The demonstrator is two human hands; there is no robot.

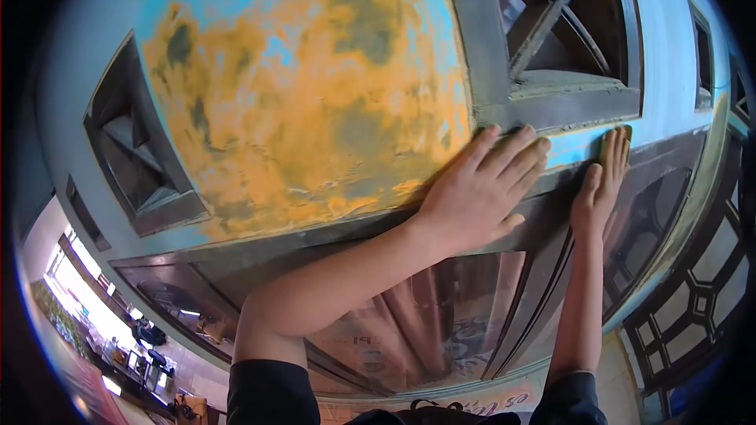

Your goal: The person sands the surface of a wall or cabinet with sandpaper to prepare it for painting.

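My left hand is pressed against the wall surface by the dark ledge, its fingers spread and pointing up. To its right, my right hand reaches up with fingers stretched along the narrow blue strip under the latticed opening. Its fingertips touch the strip's right part; whether something thin lies under either palm is hidden. Left of the hands, the wall panel is blue with orange and dark, rough patches.
A smaller latticed opening sits at the left. Below the ledge are glossy brown panels. A dark patterned grille stands at the right. A bright window and cluttered furniture show at the lower left.
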